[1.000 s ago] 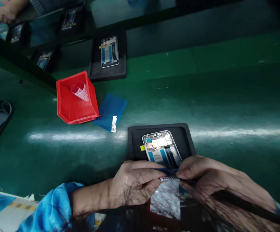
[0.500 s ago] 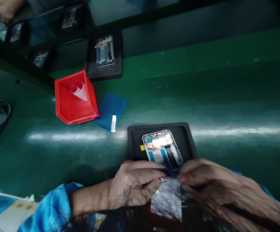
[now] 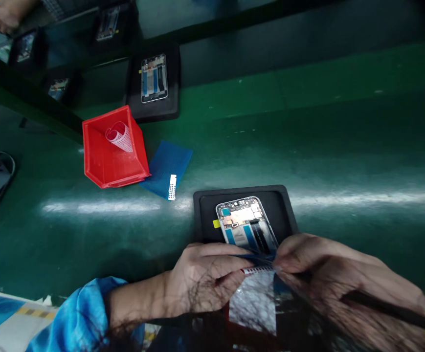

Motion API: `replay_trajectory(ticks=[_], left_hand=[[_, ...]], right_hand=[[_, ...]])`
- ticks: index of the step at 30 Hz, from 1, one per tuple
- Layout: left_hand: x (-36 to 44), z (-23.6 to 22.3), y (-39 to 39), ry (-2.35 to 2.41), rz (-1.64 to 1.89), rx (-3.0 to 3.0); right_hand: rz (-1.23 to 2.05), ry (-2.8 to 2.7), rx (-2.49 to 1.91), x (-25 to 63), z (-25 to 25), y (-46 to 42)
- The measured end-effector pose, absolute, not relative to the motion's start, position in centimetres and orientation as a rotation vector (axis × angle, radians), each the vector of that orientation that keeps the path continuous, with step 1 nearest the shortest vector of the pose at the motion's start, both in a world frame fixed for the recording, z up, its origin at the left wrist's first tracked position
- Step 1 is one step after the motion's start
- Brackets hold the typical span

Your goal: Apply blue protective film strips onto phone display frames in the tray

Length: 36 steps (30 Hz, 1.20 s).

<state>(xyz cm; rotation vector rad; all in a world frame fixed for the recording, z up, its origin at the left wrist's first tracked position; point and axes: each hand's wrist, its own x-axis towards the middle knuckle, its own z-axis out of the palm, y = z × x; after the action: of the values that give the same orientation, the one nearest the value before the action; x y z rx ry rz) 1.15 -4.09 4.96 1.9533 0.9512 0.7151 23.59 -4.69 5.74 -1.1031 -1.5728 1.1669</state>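
Note:
An opened phone frame point(image 3: 245, 225) with its inner parts showing lies in a black tray point(image 3: 281, 208) on the green belt. At the phone's near end my left hand point(image 3: 205, 276) and my right hand point(image 3: 325, 274) meet, fingers pinched together on a thin blue strip with a small white-and-red label point(image 3: 256, 269). My right hand also grips a thin dark tool point(image 3: 388, 305) that runs back along the hand. A silvery sheet point(image 3: 252, 300) shows just below the hands.
A red bin point(image 3: 113, 151) holding a curled perforated strip point(image 3: 120, 136) sits at the left, beside a blue sheet point(image 3: 168, 166) with a white strip. A second black tray point(image 3: 133, 93) with a phone lies further back. Another person's hand point(image 3: 3, 17) is at the top left.
The far tray with its phone has drifted left along the belt. My right hand shifted slightly at the strip; my left hand stays put.

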Motion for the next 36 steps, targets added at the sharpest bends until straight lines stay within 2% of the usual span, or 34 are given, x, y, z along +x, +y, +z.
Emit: replay_trajectory(ticks=[3,7,18,36], left_hand=[[1.2,5.0,-4.0,0.955,0.759,1.953],[1.2,5.0,-4.0,0.976,0.783,1.968],[1.3,5.5,-3.5,1.012,0.761,2.171],[1.2,5.6,-3.4,1.010,0.750,2.120]], right_hand=[[1.096,-1.448,-1.231,24.3,5.4,-3.8],[1.171,-1.218,-1.475,25.2,4.4,-1.5],[1.132,-1.206,-1.535,24.6,4.0,-0.5],[1.043,-1.273,-1.557,24.0,4.1,-0.5]])
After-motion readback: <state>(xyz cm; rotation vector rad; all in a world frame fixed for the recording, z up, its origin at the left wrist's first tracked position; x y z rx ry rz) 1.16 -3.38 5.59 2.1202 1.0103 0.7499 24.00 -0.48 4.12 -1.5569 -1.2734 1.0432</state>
